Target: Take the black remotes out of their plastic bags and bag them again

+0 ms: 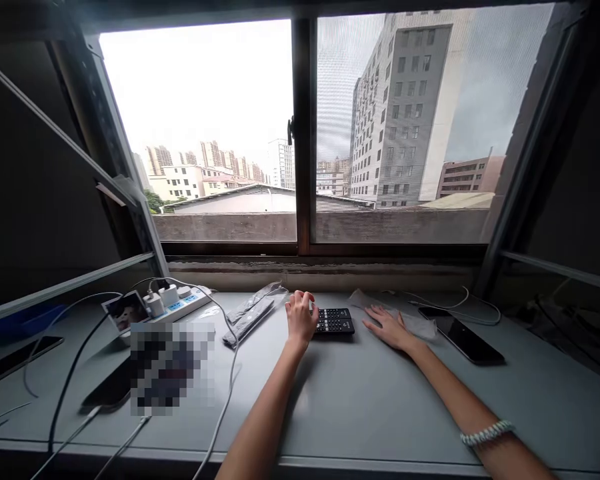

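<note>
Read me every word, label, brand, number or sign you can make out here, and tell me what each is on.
None can be read.
Keypad: pale marks on the keys, too small to read.
Power strip: marks by the sockets, too small to read.
Packet: any print is too small to read.
Pixelated patch: blurred out, unreadable.

black keypad device [336,323], face up, lying flat
</note>
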A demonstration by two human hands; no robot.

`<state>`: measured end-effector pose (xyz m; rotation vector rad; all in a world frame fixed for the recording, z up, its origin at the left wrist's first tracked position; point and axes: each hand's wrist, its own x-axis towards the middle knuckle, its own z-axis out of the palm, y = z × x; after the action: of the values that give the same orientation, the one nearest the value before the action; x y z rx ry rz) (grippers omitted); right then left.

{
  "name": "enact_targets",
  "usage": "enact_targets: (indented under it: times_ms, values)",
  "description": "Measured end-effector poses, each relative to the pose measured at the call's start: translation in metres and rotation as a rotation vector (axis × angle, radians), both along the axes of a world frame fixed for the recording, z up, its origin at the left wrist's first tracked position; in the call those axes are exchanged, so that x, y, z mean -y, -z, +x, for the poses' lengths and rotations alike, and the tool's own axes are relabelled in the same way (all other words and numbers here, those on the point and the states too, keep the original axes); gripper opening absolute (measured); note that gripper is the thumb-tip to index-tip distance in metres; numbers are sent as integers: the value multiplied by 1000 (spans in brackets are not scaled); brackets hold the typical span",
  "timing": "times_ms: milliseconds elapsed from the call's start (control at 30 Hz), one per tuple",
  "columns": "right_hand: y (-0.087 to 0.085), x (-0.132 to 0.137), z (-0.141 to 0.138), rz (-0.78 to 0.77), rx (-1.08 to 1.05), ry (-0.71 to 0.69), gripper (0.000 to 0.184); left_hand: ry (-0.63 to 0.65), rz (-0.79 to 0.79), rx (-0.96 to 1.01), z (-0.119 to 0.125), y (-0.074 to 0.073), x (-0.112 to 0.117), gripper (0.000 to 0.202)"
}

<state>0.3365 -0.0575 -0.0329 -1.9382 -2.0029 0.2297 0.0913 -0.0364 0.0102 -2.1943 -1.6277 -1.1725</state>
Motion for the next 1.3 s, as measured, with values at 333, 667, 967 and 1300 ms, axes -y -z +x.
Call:
enact_targets:
  times_ms: [333, 667, 967, 1300]
  values:
    - [3, 1, 0, 90, 21, 17, 60, 1, -54, 9, -2, 3, -1, 10]
    - [8, -2, -7, 236, 85, -31, 59, 15, -66, 3, -1, 4, 2, 10]
    - [0, 3, -19, 0, 83, -56, 74, 38, -113, -18, 0, 1, 4, 9]
    - [-4, 3, -19, -17, 60, -26, 70, 40, -119, -49, 1, 0, 6, 9]
